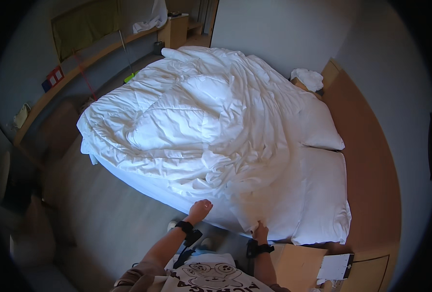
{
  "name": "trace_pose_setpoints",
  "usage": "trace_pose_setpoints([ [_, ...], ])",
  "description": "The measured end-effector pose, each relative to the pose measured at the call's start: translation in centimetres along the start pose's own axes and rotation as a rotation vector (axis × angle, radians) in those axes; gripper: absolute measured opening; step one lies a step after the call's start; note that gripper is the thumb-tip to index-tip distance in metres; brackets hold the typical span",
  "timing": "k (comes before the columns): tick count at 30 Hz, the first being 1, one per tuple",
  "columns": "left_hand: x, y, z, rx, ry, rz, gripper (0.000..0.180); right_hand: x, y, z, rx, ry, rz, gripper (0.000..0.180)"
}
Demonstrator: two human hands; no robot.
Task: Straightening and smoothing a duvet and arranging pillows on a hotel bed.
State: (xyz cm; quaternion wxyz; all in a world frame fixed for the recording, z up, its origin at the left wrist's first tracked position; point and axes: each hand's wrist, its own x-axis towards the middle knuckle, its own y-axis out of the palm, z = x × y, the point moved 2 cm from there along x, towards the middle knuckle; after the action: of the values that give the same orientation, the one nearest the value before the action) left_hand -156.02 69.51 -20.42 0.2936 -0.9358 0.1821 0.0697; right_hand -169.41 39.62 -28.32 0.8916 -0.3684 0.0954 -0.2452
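Note:
A rumpled white duvet covers most of the bed, heaped in folds toward the far and left side. Over the near edge of the mattress is my left hand, its fingers curled in, with no cloth seen in it. Farther right, my right hand pinches a white bed sheet at the near side of the bed. The cloth by that hand is smeared by motion. Two white pillows, a near one and a far one, lie against the headboard. Both my wrists wear black bands.
A brown headboard runs along the right. Near my right arm stands a wooden nightstand with a white paper pad. A long wooden shelf follows the left wall. Grey floor lies left of the bed.

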Motion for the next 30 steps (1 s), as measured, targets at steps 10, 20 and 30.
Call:
trace_pose_setpoints([
  [10,8.3,-4.7,3.9,-0.097,0.053,0.073,0.035,0.0,-2.1,-1.1,-0.566,-0.044,-0.008,0.034],
  [20,6.7,1.5,-10.7,-0.081,0.734,0.19,0.015,3.7,-3.5,10.4,0.578,0.541,-0.08,0.036],
  [30,13.8,6.8,-14.7,0.187,0.662,0.286,0.012,11.9,-9.7,10.1,0.35,0.05,0.175,0.055],
])
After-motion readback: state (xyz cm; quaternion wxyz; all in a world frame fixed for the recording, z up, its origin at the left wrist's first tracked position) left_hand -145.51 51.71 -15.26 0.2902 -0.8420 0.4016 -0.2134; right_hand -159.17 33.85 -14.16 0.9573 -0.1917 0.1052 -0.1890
